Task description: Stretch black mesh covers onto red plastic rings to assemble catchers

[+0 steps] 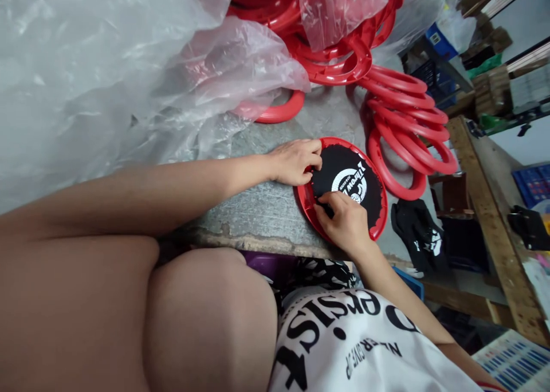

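A black fabric disc (pixel 333 163) with white lettering lies inside a red plastic ring (pixel 380 185) on the grey tabletop. My left hand (pixel 296 161) is at the ring's left side, fingers curled closed over the rim and the edge of the fabric. Lower down, my right hand (pixel 346 220) pinches the fabric's edge beside the ring's inner wall; its fingertips partly hide what they grip. Small notches show along the seam between cloth and ring.
Several stacked red rings (pixel 412 125) lean just right of the work. More red rings (pixel 333 65) spill from a clear plastic bag (pixel 129 82) behind. Black fabric pieces (pixel 416 237) lie at right. A wooden beam (pixel 494 220) runs beyond the worn table edge (pixel 266 244).
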The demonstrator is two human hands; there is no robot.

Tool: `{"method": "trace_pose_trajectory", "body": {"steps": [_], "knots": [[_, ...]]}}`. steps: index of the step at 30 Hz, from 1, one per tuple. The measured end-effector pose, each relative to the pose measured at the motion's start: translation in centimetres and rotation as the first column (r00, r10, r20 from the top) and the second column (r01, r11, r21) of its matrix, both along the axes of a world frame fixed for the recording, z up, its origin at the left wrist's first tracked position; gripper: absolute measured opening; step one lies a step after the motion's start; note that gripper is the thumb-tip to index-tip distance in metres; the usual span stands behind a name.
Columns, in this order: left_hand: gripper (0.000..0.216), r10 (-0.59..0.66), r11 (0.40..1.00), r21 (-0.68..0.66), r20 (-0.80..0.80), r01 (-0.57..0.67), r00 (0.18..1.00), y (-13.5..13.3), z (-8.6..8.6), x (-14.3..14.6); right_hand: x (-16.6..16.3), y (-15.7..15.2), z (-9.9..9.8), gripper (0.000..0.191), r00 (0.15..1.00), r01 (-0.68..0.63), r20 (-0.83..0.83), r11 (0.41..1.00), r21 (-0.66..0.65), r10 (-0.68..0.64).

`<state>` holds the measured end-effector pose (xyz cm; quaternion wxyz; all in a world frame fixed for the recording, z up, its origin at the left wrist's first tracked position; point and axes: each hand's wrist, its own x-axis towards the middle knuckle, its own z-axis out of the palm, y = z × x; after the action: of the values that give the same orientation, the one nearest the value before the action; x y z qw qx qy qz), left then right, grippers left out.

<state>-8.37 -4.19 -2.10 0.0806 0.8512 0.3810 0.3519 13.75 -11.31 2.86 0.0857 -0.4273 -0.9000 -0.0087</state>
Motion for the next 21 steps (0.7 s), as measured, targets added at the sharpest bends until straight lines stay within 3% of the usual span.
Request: {"method": "trace_pose_trajectory", "body": {"steps": [4,8,15,21], "knots": [[0.021,-0.012,1.000,0.019,-0.007,0.012,1.000,0.0,-0.1,0.0,-0.6,0.0,-0.2,0.016,0.995,0.032,0.087,0.993,0.113,-0.042],[0.021,0.005,1.000,0.013,-0.014,-0.005,1.000,-0.1,0.0,0.0,-0.8,0.1,-0.5,0.016,0.997,0.014,0.066,0.988,0.151,-0.025],[0.023,0.023,1.000,-0.014,-0.029,-0.023,0.999,-0.3,0.2,0.0,-0.3,-0.2,-0.1,0.018,1.000,0.027,-0.015,0.998,0.055,-0.027],[0.028,0.015,1.000,-0.021,-0.070,-0.017,0.997,-0.6,0.6,-0.1,-1.3,2.7,2.5,0.020,0.992,-0.014,-0.126,1.000,-0.008,0.013]]}}
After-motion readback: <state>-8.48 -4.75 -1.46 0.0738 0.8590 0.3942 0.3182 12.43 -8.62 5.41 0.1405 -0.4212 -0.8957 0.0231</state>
